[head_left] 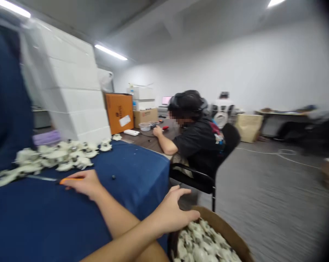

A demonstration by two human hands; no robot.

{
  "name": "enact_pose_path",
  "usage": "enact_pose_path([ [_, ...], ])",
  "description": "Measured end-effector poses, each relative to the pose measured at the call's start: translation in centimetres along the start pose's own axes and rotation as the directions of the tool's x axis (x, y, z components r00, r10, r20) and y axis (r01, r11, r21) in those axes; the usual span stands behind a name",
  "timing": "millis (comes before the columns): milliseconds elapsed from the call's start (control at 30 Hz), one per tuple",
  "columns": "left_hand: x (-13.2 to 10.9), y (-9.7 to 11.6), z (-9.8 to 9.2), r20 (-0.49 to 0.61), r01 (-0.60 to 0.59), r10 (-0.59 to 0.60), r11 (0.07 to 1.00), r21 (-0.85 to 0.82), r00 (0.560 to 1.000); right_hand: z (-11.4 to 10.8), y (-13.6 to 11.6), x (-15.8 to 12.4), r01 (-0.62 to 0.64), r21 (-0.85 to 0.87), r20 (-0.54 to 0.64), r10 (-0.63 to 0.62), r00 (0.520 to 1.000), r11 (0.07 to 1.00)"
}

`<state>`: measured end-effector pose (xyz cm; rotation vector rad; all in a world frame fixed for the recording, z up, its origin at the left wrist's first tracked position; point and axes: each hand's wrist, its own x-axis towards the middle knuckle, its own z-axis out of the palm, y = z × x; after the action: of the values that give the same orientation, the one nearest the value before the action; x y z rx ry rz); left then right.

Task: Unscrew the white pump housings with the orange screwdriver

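My forearms cross, the left one on top. My left hand is over a brown open container at the lower right, fingers spread and nothing in them. Inside the container lie many small off-white plastic parts, blurred. My right hand reaches left across the blue-covered table, closed round an orange-handled tool with a long thin pale shaft. The shaft points left, close to a heap of off-white parts with dark spots. I cannot tell the tool's exact kind.
A small dark round piece lies on the blue cloth. Tall white boxes and an orange carton stand behind the heap. A seated person works at the adjoining table, in a black chair.
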<state>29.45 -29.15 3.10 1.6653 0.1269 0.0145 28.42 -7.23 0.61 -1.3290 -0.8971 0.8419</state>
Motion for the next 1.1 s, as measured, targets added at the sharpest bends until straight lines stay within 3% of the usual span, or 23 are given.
enact_pose_path([
  [100, -3.2, 1.5, -5.3, -0.098, -0.14, 0.155, 0.98, 0.143, 0.983, 0.2, 0.3, 0.6, -0.064, 0.061, 0.086, 0.058, 0.995, 0.996],
  [233, -8.9, 4.1, -12.2, -0.316, -0.193, 0.271, 0.947, 0.258, 0.909, 0.0, 0.2, 1.0, -0.094, 0.193, 0.041, 0.087, 0.995, 0.977],
  [267, -10.2, 4.4, -14.1, -0.387, -0.208, 0.321, 0.929, 0.306, 0.865, -0.1, 0.0, 1.1, -0.091, 0.233, 0.016, 0.09, 0.996, 0.968],
  [333, -12.5, 4.3, -18.5, -0.536, -0.211, 0.417, 0.89, 0.404, 0.734, -0.5, -0.4, 1.2, -0.071, 0.319, -0.033, 0.086, 0.996, 0.945],
  [433, -14.0, 2.5, -26.0, -0.687, -0.048, 0.486, 0.833, 0.552, 0.54, -1.3, -1.2, 1.2, -0.049, 0.432, -0.056, 0.081, 0.995, 0.901],
  [500, -13.7, 0.9, -31.1, -0.734, 0.045, 0.488, 0.818, 0.573, 0.472, -1.8, -1.7, 1.0, -0.045, 0.485, -0.05, 0.08, 0.996, 0.873],
  [567, -12.5, -0.4, -35.4, -0.752, 0.14, 0.499, 0.786, 0.602, 0.432, -2.1, -2.1, 0.8, -0.025, 0.522, -0.064, 0.069, 0.996, 0.853],
  [633, -10.7, -1.1, -38.6, -0.724, 0.212, 0.525, 0.724, 0.656, 0.447, -2.2, -2.3, 0.6, 0.005, 0.543, -0.098, 0.058, 0.993, 0.84],
  [700, -8.6, -1.4, -40.8, -0.681, 0.262, 0.541, 0.654, 0.71, 0.494, -2.0, -2.1, 0.5, 0.024, 0.555, -0.137, 0.063, 0.989, 0.831],
  [800, -5.5, -1.4, -42.6, -0.645, 0.322, 0.512, 0.583, 0.746, 0.568, -1.7, -1.7, 0.7, 0.021, 0.573, -0.181, 0.101, 0.978, 0.819],
  [900, -3.5, -1.3, -43.6, -0.656, 0.367, 0.446, 0.575, 0.732, 0.61, -1.6, -1.3, 1.3, 0.017, 0.579, -0.215, 0.132, 0.968, 0.815],
  [1000, -3.0, -1.1, -44.3, -0.672, 0.344, 0.41, 0.628, 0.698, 0.616, -1.7, -1.3, 1.8, 0.009, 0.57, -0.231, 0.149, 0.961, 0.822],
  [1100, -4.5, -0.8, -44.7, -0.718, 0.246, 0.41, 0.746, 0.619, 0.563, -1.7, -1.5, 1.9, -0.003, 0.558, -0.232, 0.16, 0.959, 0.83],
])
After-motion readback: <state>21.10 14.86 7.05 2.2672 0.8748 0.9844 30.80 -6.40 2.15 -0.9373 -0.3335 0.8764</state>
